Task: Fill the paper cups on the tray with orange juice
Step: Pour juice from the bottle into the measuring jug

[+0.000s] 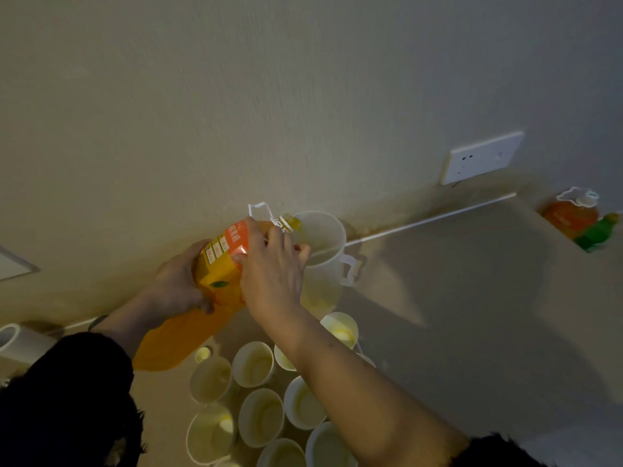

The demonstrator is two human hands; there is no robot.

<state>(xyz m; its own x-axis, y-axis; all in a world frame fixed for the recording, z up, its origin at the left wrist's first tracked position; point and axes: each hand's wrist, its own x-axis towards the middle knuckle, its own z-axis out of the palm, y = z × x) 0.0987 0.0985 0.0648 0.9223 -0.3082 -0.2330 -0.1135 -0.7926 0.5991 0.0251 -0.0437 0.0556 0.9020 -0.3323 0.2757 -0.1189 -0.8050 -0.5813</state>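
A large orange juice bottle (188,328) is tilted, its open neck over the rim of a clear plastic jug (322,264) by the wall. My left hand (178,284) grips the bottle's middle from the left. My right hand (274,274) holds its upper part near the neck. The jug holds a little pale juice at the bottom. Several white paper cups (261,416) stand packed together below the jug, partly hidden by my right forearm. A small yellow cap (203,354) lies beside the cups. I cannot make out the tray.
A second orange bottle (571,214) and a green bottle (598,232) stand at the far right by the wall. A white socket (482,157) is on the wall. A white roll (13,338) lies at the left edge. Bare counter (472,298) stretches right of the jug.
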